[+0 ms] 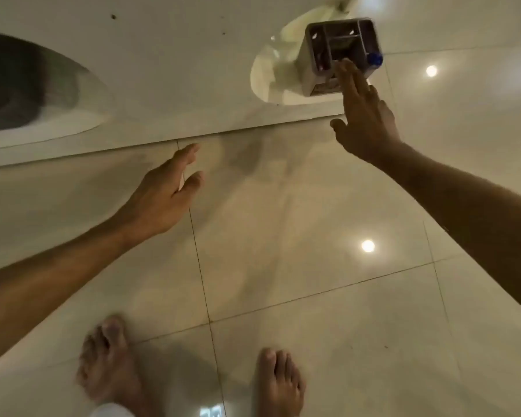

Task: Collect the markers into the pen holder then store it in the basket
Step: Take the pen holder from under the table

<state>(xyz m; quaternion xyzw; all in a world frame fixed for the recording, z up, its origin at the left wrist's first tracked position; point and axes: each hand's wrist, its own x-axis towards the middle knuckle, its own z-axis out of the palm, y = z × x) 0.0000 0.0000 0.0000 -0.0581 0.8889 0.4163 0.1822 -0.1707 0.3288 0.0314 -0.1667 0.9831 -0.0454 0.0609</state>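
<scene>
Pen holder (339,52), grey with inner compartments, sits at upper right of frame on a white desk (169,76), partly over a pale round object (271,73); a blue-capped marker (375,59) shows at its right edge, which suggests collecting is at least partly done, and no basket is visible. Right hand (364,115) reaches up with fingers straight and together, fingertips (345,69) at or touching the holder's near rim, gripping nothing yet, probably about to lift it. Left hand (166,191) hangs lower at centre left, over the floor (313,266), fingers loosely extended, empty.
</scene>
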